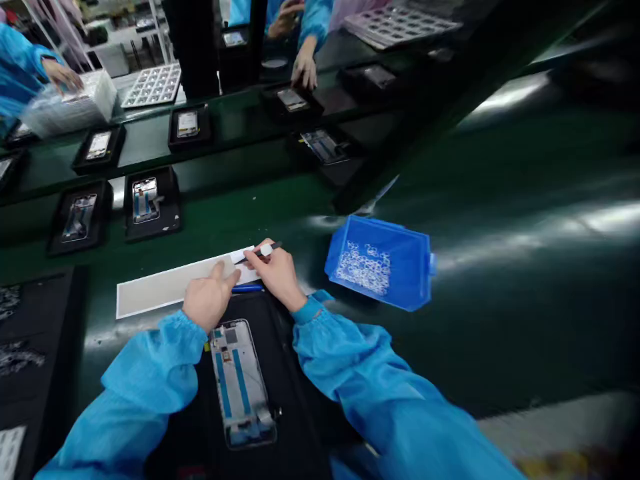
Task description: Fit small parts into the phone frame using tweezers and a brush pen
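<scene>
A long pale sheet (165,288) with a white border lies across the green bench in front of me. My left hand (207,298) presses on its right part, with thumb and forefinger close together near that end. My right hand (277,272) is closed around dark tweezers (273,246), whose tip reaches the sheet's right end beside my left fingers. A white round patch shows on the tweezers. Just below the hands is a blue pen-like stick (247,289). Nearer to me, an opened phone frame (243,383) with two blue strips rests on a black tray (295,413).
A blue bin (407,267) of small clear ring-like pieces stands at right. Black trays (173,230) with phone parts line the rear tracks. A dark post (425,107) slants in from the upper right. Co-workers' hands (304,67) work across the line.
</scene>
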The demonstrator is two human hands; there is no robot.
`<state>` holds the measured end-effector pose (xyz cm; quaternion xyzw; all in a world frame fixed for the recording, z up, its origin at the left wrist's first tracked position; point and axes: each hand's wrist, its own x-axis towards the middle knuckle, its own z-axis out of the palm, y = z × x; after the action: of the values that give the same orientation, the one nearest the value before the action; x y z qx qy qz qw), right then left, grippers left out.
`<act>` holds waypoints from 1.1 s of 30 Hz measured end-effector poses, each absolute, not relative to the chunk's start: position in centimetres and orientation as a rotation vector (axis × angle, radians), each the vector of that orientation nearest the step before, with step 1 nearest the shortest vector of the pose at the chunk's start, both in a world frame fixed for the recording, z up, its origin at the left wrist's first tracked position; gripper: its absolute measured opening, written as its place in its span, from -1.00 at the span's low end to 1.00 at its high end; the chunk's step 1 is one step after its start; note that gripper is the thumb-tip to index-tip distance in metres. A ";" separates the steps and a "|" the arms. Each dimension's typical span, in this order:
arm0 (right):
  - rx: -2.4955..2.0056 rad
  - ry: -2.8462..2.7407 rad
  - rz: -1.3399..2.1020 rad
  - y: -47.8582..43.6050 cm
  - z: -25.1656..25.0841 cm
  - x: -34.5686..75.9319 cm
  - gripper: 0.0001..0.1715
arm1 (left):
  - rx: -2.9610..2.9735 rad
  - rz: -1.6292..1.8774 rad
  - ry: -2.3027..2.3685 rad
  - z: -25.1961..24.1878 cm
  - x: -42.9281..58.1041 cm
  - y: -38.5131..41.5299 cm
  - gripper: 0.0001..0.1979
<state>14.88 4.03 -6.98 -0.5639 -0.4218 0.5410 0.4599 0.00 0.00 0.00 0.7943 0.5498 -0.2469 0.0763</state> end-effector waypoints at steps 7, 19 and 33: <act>-1.291 -0.873 1.340 3.7 -5.2 15.5 -0.48 | 2.328 -0.680 1.670 0.0 0.1 -0.1 -0.50; -1.367 -1.096 1.347 -6.1 -4.0 16.8 -0.62 | 1.730 0.062 1.629 1.0 -4.3 -1.6 -0.60; -1.450 -1.439 1.160 -6.8 -4.6 16.1 -0.71 | 1.638 -0.237 1.444 0.7 -3.3 -2.0 -0.57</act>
<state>16.10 -6.77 -4.64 -0.5692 -0.5652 0.4557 0.3859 -3.33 -1.96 0.65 0.6641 0.5853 -0.0960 0.4552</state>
